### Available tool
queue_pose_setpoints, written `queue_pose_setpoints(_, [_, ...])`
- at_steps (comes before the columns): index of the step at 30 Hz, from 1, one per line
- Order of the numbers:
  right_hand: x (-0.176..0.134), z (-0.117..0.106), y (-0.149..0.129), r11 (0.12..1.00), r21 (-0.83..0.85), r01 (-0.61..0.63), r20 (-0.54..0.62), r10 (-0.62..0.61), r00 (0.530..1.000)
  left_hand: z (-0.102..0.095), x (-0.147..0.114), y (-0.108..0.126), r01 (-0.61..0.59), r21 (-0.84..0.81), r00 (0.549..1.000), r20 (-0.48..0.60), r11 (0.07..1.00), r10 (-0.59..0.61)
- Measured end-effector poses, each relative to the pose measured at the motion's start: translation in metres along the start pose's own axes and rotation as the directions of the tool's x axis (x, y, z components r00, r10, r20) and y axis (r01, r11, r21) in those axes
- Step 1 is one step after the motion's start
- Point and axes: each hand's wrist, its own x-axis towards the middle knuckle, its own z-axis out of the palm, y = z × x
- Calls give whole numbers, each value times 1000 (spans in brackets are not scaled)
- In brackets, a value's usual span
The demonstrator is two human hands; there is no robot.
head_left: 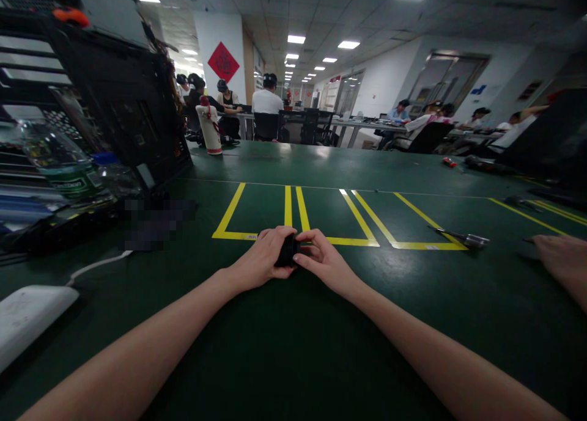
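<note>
Presently, black object point(287, 252) lies between the two hands, beside the near yellow tape point(355, 242). Left hand point(266, 257) wraps its left side, fingers closed on it; right hand point(328, 263) is at its right, thumb and fingers curved, grip unclear. Long axis hidden.

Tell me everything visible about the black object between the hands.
The black object looks rigid, perhaps plastic, with a seemingly rounded outline; its parts are hard to make out. The left hand grips its left side, and the right hand seems to touch its right edge. It's over the green table, near yellow tape, its underside hidden.
</note>
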Motion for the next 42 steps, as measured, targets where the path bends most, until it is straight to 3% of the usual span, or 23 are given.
queue_pose_setpoints(6, [0, -3, -2, 998, -49, -47, 20, 48, 999, -2, 0, 1, 9, -10, 1000, 21, 1000, -9])
queue_pose_setpoints(14, [-2, 1, -1, 999, 31, -8, 16, 8, 1000, -1, 0, 0, 3, -5, 1000, 9, 1000, -3])
queue_pose_setpoints(24, [-2, -1, -5, 996, -72, -45, 17, 46, 999, -2, -1, 1, 2, -14, 1000, 8, 1000, -2])
queue_pose_setpoints(35, [-2, 2, -2, 1000, -3, 19, 14, -19, 1000, -1, -1, 1, 0, -18, 1000, -1, 1000, 0])
queue_pose_setpoints(42, [-2, -1, -4, 998, -52, -44, 23, 45, 999, -3, -1, 2, 12, -13, 1000, 15, 1000, -12])
